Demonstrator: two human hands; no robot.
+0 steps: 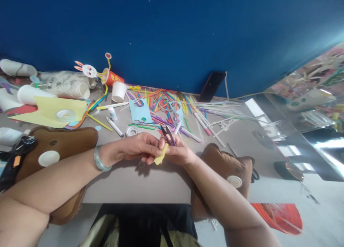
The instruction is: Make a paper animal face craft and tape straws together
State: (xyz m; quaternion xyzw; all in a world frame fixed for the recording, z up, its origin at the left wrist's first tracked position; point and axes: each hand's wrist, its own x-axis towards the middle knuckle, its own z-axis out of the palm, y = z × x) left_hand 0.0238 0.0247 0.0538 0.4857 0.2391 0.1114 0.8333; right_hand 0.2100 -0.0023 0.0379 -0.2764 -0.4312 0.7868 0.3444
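Observation:
Over the near part of the table, my two hands meet around a small piece of yellow paper [161, 155]. My left hand [143, 145] pinches it between thumb and fingers. Scissors [168, 134] are tucked in my right hand [181, 152], blades pointing away from me and a little apart; the fingers hide their handles. My right thumb also lies against the paper's edge. Beyond the hands are a white tape roll [132, 131], a capped white marker [115, 127] and a light blue card with cut-out holes [140, 111].
Colourful pipe cleaners and straws [166, 103] spread across the back. At left lie a yellow sheet [45, 112], stacked paper cups [72, 90] and a red cup [114, 77] with a rabbit face [89, 70]. A phone [212, 85] leans on the blue wall. Brown cushions [64, 139] flank my arms.

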